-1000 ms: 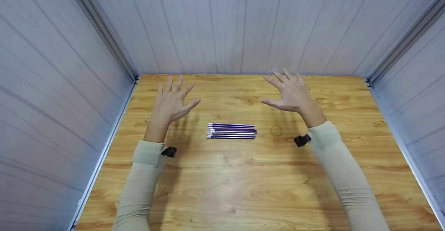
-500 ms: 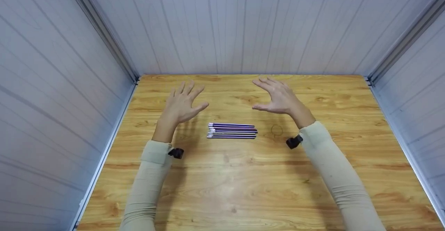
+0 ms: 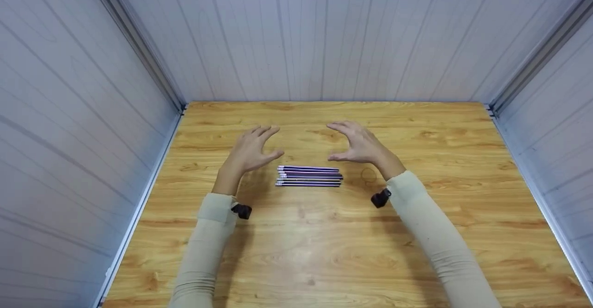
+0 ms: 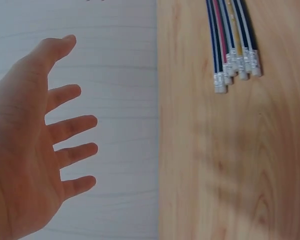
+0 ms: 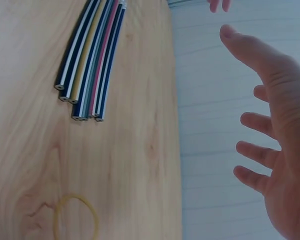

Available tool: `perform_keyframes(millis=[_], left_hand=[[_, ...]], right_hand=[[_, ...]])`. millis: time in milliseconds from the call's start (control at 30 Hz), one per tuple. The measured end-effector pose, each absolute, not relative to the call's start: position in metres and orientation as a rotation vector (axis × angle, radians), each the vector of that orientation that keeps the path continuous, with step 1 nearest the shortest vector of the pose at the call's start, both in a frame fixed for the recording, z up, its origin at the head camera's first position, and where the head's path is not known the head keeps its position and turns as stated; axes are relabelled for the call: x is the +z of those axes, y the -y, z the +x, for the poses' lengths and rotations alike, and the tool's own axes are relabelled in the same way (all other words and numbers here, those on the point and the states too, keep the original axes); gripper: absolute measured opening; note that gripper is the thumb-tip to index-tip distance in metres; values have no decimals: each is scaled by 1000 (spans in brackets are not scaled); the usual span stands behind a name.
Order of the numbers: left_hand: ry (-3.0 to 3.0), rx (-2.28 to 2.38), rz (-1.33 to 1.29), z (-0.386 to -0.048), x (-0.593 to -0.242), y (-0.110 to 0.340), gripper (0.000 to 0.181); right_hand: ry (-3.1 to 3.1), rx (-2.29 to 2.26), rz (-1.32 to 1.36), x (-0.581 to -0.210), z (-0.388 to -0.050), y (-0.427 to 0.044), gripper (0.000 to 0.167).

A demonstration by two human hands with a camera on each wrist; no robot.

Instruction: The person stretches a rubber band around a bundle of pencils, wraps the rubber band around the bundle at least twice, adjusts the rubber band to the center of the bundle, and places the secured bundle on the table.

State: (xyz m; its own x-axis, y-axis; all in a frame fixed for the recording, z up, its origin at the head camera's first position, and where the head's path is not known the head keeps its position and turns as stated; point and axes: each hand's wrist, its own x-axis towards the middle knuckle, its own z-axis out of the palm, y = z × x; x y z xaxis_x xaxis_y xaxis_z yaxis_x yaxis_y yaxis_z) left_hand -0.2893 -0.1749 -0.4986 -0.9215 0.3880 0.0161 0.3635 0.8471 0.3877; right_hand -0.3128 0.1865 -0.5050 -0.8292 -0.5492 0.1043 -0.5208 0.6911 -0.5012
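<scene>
Several striped pencils (image 3: 309, 176) lie side by side on the table, their white eraser ends (image 4: 236, 65) toward the left and their bare ends (image 5: 82, 102) toward the right. Up and left of them, my left hand (image 3: 252, 150) hovers with fingers spread and nothing held. My right hand (image 3: 360, 146) is held up and to the right of the pencils, thumb and fingers apart, also empty. A thin yellow rubber band (image 5: 56, 220) lies right of the pencils, below my right hand; it is faint in the head view (image 3: 369, 175).
The wooden table (image 3: 296, 261) is bounded by a pale back wall (image 3: 301, 34) and by side walls at left (image 3: 69, 127) and right (image 3: 556, 127). A small black camera sits on each wrist, at left (image 3: 242, 211) and right (image 3: 381, 198).
Both hands have moved inward toward each other and nearer to the pencils, and their fingers are less widely spread. The pencils and the rubber band have stayed in place.
</scene>
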Motion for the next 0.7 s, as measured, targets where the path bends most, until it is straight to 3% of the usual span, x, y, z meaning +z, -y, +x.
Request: perform_keyframes(millis=[700], left_hand=[[-2757,766,658,-291,-553,155,91]], right_hand=[[-2672,-812,-873,-563,-305,-169,93]])
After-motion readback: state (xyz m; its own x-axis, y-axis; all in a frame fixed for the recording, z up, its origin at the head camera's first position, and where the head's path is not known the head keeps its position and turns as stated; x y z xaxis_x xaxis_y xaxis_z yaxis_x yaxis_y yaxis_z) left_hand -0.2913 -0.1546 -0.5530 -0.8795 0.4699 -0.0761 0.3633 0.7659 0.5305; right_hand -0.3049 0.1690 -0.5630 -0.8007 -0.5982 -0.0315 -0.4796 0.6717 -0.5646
